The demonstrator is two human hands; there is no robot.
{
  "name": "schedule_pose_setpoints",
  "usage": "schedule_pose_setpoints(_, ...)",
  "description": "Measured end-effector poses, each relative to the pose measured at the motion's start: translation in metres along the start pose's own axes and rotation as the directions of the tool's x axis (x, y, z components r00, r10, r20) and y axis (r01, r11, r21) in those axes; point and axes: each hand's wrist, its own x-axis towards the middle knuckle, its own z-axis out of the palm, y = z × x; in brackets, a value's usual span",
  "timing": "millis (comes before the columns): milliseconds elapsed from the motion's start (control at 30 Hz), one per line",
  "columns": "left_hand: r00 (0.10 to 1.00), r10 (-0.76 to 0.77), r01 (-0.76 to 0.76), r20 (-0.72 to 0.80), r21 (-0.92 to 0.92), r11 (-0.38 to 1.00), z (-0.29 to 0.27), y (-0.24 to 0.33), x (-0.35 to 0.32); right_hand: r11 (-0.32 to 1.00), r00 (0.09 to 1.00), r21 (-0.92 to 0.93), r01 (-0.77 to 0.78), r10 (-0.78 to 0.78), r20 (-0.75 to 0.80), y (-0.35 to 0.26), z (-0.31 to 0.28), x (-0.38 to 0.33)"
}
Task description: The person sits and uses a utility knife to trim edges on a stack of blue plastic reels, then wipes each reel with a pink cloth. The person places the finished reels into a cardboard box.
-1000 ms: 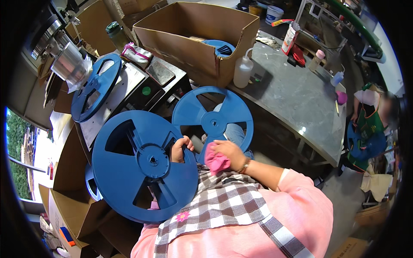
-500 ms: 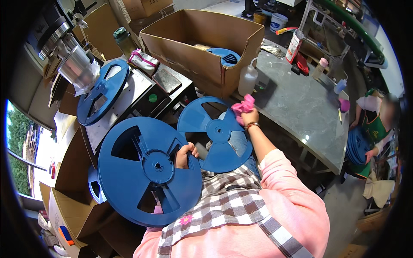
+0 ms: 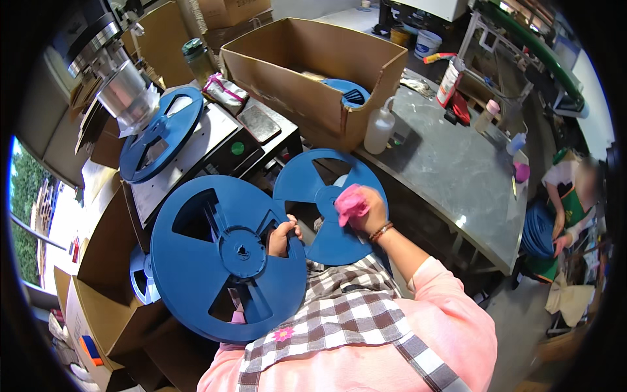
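A large blue plastic reel point(image 3: 189, 261) leans against my left side. My left hand point(image 3: 279, 238) shows through one of its windows, fingers curled round its edge; the forearm is mostly hidden behind the reel. Beside it, a second blue reel point(image 3: 353, 245) with three wide openings rests over my lap. A crumpled pink cloth point(image 3: 352, 205) is bunched in my right hand point(image 3: 372, 212), held over that second reel near its hub. Whether the cloth presses on the surface, I cannot tell.
Ahead stands an open cardboard box point(image 3: 294, 85) with a blue reel inside. A squeeze bottle point(image 3: 379, 127) sits on the grey table point(image 3: 450, 157) at right. Left, another blue reel point(image 3: 153, 160) lies under a metal cylinder machine point(image 3: 127, 95). Far right, a co-worker point(image 3: 571, 202) holds blue reels.
My right hand has brought the pink cloth from the second reel's upper right rim inward and down to near its hub. My left hand keeps its grip. The co-worker's arms have shifted.
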Motion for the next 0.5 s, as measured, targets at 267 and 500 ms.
schedule_pose_setpoints(267,0.995,0.025,-0.023,-0.093,0.023,0.999,0.009,0.004,-0.005,0.457,0.468,-0.102,-0.884,0.852,-0.234,0.106,0.038,0.073)
schedule_pose_setpoints(500,0.992,0.011,-0.018,0.127,0.048,0.999,0.002,0.002,0.001,0.896,0.905,0.142,-0.420,0.425,-0.001,0.014,0.114,0.145)
